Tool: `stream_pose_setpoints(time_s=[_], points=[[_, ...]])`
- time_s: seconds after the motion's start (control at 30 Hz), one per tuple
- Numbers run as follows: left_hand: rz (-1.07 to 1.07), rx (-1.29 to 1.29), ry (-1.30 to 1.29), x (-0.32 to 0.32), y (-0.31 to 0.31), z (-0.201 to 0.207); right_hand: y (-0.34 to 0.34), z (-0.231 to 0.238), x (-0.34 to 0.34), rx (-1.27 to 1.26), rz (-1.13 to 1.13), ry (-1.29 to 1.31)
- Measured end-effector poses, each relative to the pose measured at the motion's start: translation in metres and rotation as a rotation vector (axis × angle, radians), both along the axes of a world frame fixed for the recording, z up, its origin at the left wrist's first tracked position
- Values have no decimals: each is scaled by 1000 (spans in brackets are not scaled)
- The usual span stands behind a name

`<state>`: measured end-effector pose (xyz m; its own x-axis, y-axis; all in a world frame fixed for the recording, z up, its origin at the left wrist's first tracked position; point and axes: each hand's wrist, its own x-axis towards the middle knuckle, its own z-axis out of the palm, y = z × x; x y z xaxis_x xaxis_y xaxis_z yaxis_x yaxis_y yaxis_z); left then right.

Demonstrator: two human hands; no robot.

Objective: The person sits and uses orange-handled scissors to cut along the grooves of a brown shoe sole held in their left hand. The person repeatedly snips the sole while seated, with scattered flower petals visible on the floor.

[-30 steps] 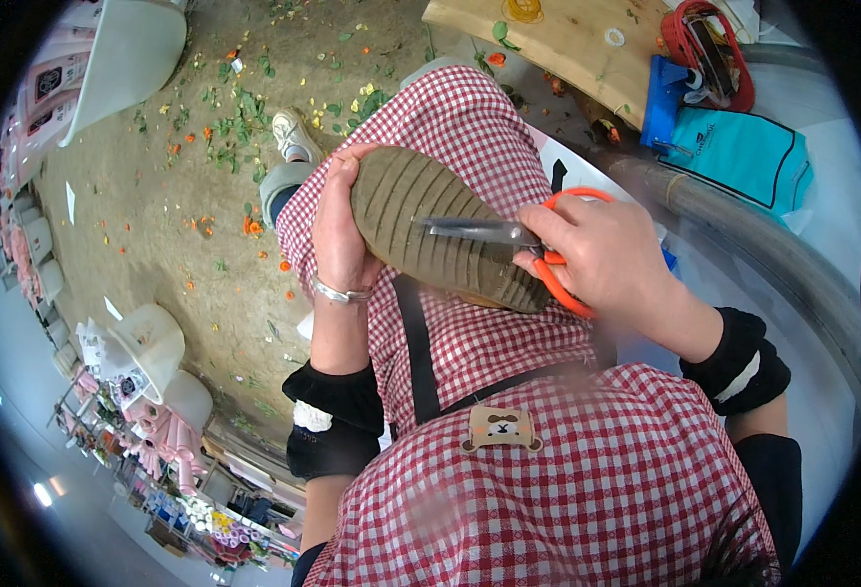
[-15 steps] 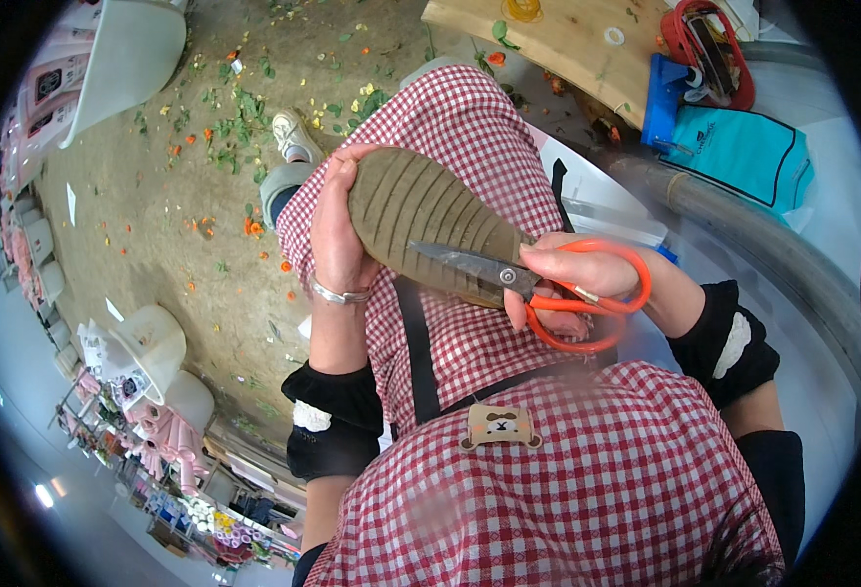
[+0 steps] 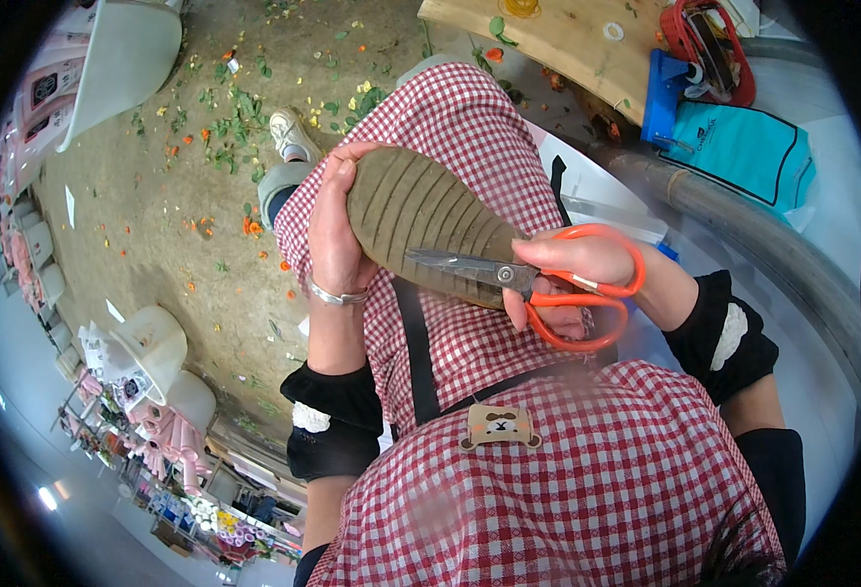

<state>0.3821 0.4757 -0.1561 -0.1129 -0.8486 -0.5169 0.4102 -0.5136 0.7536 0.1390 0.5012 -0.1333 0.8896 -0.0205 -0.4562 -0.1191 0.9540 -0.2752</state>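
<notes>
In the head view, one shoe with a long, olive-brown, rubber-looking sole crossed by curved grooves (image 3: 421,201) is held over the lap, sole toward the camera. Its broad end is gripped along the edge by the left hand (image 3: 336,230), fingers closed around the rim, a silver-coloured metal bangle (image 3: 338,293) at the wrist. One pair of scissors with dark steel blades and orange-red looped handles (image 3: 506,275) is held by the right hand (image 3: 592,259), thumb pressed near the pivot, fingers folded beneath. The blades are laid together across the sole; whether the tip is seated in a groove cannot be made out. As to progress, the sole appears whole and uncut; what has been cleared from the grooves, or remains, is not discernible. Also listed: a red-and-white checked cloth apron (image 3: 567,460); a teal, black-edged bag (image 3: 744,152); a pale wooden board (image 3: 558,39); green leaves (image 3: 223,147) scattered on the floor.
</notes>
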Motion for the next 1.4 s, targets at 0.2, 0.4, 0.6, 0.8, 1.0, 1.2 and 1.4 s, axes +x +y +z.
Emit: stream_pose_setpoints(time_s=[0.2, 0.4, 0.6, 0.8, 1.0, 1.2, 1.4], points=[[-25, -31, 9, 0, -1, 0, -1, -1, -2, -30, -27, -29], [-48, -54, -1, -2, -2, 1, -4, -2, -3, -68, 4, -43], [-41, -22, -2, -2, 0, 4, -3, -1, -1, -105, 19, -23], [-42, -38, -51, -2, -1, 2, 2, -4, 0, -46, -16, -4], [-7, -13, -46, -5, 0, 4, 3, -4, 3, -129, -15, 8], [-40, -16, -64, -2, 0, 2, 6, 1, 3, -206, -13, 48], [-38, -14, -35, 1, 0, -2, 10, 2, 5, -258, -50, 33]])
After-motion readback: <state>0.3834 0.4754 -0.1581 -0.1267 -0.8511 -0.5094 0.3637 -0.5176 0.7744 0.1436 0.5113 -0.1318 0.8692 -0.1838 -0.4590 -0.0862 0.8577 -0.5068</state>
